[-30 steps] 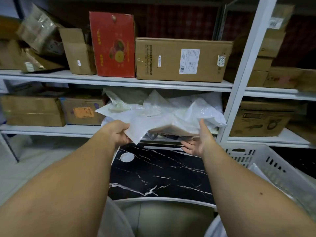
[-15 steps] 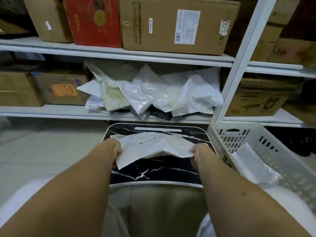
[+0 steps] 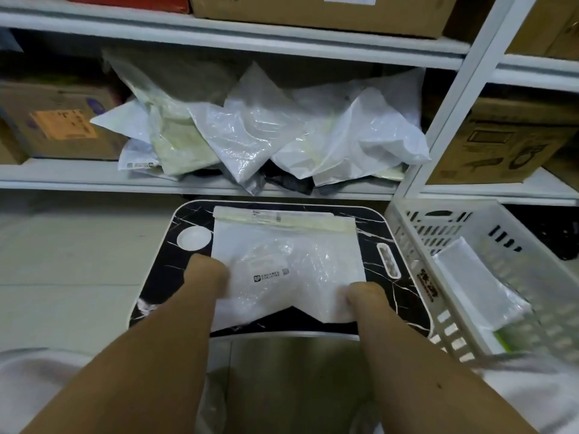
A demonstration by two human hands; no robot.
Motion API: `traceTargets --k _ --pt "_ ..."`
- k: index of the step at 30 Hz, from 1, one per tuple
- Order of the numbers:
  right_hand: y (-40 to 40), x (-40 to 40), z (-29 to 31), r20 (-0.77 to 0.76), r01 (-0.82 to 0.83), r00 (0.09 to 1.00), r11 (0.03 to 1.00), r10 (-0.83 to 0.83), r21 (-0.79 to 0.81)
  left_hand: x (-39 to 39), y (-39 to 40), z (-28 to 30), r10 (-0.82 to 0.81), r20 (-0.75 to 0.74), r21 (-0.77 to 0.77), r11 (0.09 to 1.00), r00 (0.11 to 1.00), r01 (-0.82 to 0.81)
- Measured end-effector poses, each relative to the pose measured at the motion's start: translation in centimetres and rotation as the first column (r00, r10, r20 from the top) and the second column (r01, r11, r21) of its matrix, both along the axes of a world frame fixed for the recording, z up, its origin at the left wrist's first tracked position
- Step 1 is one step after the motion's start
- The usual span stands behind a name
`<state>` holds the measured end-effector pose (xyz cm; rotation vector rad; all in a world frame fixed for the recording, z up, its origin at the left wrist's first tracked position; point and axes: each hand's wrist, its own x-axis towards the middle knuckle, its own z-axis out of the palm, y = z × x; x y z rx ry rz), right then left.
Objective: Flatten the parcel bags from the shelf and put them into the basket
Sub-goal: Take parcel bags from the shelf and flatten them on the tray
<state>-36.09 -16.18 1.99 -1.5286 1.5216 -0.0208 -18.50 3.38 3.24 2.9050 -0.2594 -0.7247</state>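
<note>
A white parcel bag point(image 3: 282, 245) lies spread on the black marble-patterned lap table point(image 3: 404, 296), its sealing strip at the far edge. My left hand point(image 3: 208, 274) grips the bag's near left edge, fingers curled under it. My right hand point(image 3: 363, 297) grips the near right corner the same way. The bag's near edge is lifted and still wrinkled. A heap of crumpled white and pale green parcel bags point(image 3: 266, 136) sits on the middle shelf behind. The white slotted basket point(image 3: 416, 245) stands to the right of the table with flattened bags point(image 3: 476, 289) inside.
Cardboard boxes fill the shelves: one with an orange label point(image 3: 62, 123) at left, one at right point(image 3: 501, 145), more on the shelf above point(image 3: 313, 10). A white shelf upright point(image 3: 451, 98) rises between the bag heap and the basket. Pale tiled floor point(image 3: 78, 261) lies at left.
I pulled one bag off the shelf heap and brought it down onto the lap table. It now lies spread out much flatter, with both hands at its near edge.
</note>
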Motion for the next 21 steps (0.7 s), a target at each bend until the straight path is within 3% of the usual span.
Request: traceTargets --k 1,2,3,4,6,8,10,12,14,17,21 --pt "-0.2 0.5 -0.7 -0.074 0.021 0.997 0.999 -0.025 -0.048 0.1 -0.3 -0.5 0.067 -0.033 -0.048 0.996 0.997 -0.069" --pt "0.5 0.8 0.0 -0.241 0.036 0.969 0.997 -0.053 -0.075 0.0 -0.7 -0.8 0.175 -0.039 -0.113 0.977 0.984 -0.179" --pt "1.0 1.2 0.1 -0.443 -0.039 0.895 0.981 -0.051 -0.191 0.1 -1.2 -1.1 0.311 -0.013 -0.219 0.926 0.950 -0.307" --pt "1.4 1.7 0.6 -0.525 -0.131 0.849 0.939 -0.059 -0.317 0.2 -1.5 -1.0 0.440 -0.045 -0.275 0.858 0.897 -0.435" --pt "1.8 2.7 0.9 -0.473 -0.332 0.881 0.741 0.022 -0.583 0.0 -2.4 -0.6 0.470 0.081 -0.331 0.845 0.879 -0.421" --pt "2.2 3.8 0.8 -0.396 -0.472 0.881 0.515 0.257 -0.716 -0.5 -3.4 -0.9 0.272 0.357 -0.291 0.941 0.894 -0.171" --pt "2.7 5.1 0.5 -0.381 -0.566 0.804 0.393 0.456 -0.724 -1.1 -4.5 -1.1 0.000 0.483 -0.234 0.963 0.876 0.129" --pt "3.5 6.3 -0.3 -0.386 -0.637 0.733 0.365 0.560 -0.679 -1.5 -5.5 -1.7 -0.270 0.511 -0.091 0.927 0.816 0.363" --pt "3.8 6.7 -1.2 -0.386 -0.685 0.690 0.379 0.613 -0.622 -1.7 -5.9 -2.5 -0.430 0.453 0.011 0.879 0.781 0.477" --pt "3.2 6.6 -2.3 -0.427 -0.768 0.624 0.413 0.655 -0.490 -1.3 -5.9 -3.3 -0.517 0.394 0.070 0.841 0.760 0.536" --pt "2.6 6.2 -3.6 -0.530 -0.841 0.535 0.357 0.658 -0.406 -1.2 -5.7 -4.6 -0.587 0.333 0.156 0.806 0.738 0.571"
